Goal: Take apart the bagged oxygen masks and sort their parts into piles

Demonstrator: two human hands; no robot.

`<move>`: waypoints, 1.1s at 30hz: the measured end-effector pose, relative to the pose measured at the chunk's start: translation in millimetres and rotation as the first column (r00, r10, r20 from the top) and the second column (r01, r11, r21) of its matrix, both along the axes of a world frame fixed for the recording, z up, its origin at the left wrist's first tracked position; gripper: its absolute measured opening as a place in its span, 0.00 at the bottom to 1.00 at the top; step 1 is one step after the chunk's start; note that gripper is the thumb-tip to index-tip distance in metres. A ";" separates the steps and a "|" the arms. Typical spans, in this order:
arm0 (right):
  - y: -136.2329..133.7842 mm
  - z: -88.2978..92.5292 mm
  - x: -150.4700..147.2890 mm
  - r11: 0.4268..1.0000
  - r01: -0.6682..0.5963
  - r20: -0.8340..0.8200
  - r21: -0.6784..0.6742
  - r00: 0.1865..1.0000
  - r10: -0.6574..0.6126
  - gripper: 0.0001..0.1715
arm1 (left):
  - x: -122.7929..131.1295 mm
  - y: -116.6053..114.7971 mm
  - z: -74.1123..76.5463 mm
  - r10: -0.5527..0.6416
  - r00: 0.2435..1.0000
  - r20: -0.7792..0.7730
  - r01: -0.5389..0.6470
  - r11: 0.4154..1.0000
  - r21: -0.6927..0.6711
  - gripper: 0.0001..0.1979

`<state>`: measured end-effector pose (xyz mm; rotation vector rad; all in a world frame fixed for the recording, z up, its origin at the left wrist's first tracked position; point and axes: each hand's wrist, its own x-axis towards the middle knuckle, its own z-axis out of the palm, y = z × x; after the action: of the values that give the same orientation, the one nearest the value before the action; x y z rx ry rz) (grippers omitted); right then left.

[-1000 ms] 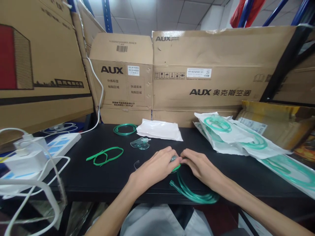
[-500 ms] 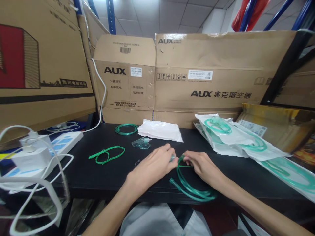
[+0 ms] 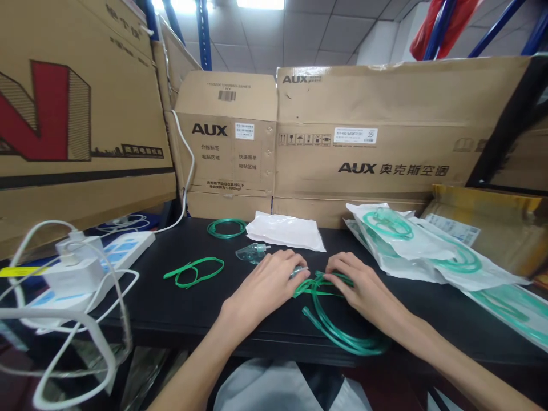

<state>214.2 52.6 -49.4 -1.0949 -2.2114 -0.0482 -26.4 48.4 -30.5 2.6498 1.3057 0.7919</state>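
My left hand (image 3: 274, 282) is closed around a small clear plastic piece (image 3: 298, 272), mostly hidden by the fingers. Between my hands a thin green strap (image 3: 305, 286) runs from my left thumb toward the right. My right hand (image 3: 357, 285) has its thumb and fingers bent together over the strap, with green showing between them. Beneath it, a coil of green tubing (image 3: 331, 331) hangs toward the table's front edge, one end piece pointing left. A clear mask-like piece (image 3: 252, 253) lies just beyond my left hand.
On the black table (image 3: 188, 311) lie another green strap (image 3: 199, 272), a tubing coil (image 3: 226, 228) and a white packet (image 3: 286, 230). Bagged masks with tubing (image 3: 411, 242) are piled at the right. A power strip (image 3: 124, 251) with white cables occupies the left. Cardboard boxes (image 3: 381, 142) wall the back.
The view has shifted slightly, moving the scene rightward. More green strap now shows between my hands. My right hand has moved a little right, its fingers arched more over the strap and tubing.
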 end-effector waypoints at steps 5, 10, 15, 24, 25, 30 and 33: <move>-51.7 12.7 5.4 0.999 -0.030 0.026 -0.038 0.999 0.031 0.11 | 1.2 -0.3 5.3 -0.045 0.999 0.030 0.042 0.995 0.090 0.13; -86.7 -28.8 11.2 0.988 0.022 0.247 0.155 0.967 -0.060 0.25 | 11.1 -2.7 6.9 -0.102 0.994 0.043 0.097 0.990 0.106 0.12; -84.9 -40.4 18.1 0.997 0.027 0.184 0.072 0.982 -0.040 0.15 | 13.0 -2.4 3.7 -0.103 0.995 0.014 0.101 0.993 0.068 0.12; -103.1 -24.9 10.1 0.959 0.005 0.244 0.283 0.967 -0.077 0.24 | 13.5 -6.2 2.4 -0.067 0.997 -0.029 0.069 0.997 0.044 0.13; -103.0 -24.6 8.0 0.965 -0.008 0.256 0.262 0.965 -0.061 0.21 | 14.4 -6.4 1.3 -0.072 0.997 -0.038 0.073 0.996 0.045 0.13; -94.5 -29.6 3.1 0.983 -0.051 0.242 0.178 0.970 0.006 0.15 | 17.1 -3.0 -3.4 -0.075 0.996 -0.058 0.078 0.995 0.058 0.12; -89.3 -36.8 2.9 0.991 -0.031 0.193 0.131 0.981 0.005 0.15 | 16.3 -6.6 6.4 -0.088 0.996 0.016 0.086 0.991 0.106 0.11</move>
<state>217.1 -36.6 -86.2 -1.0327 -2.3508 -0.3023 -10.1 41.8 -24.1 2.7499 1.1656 0.8963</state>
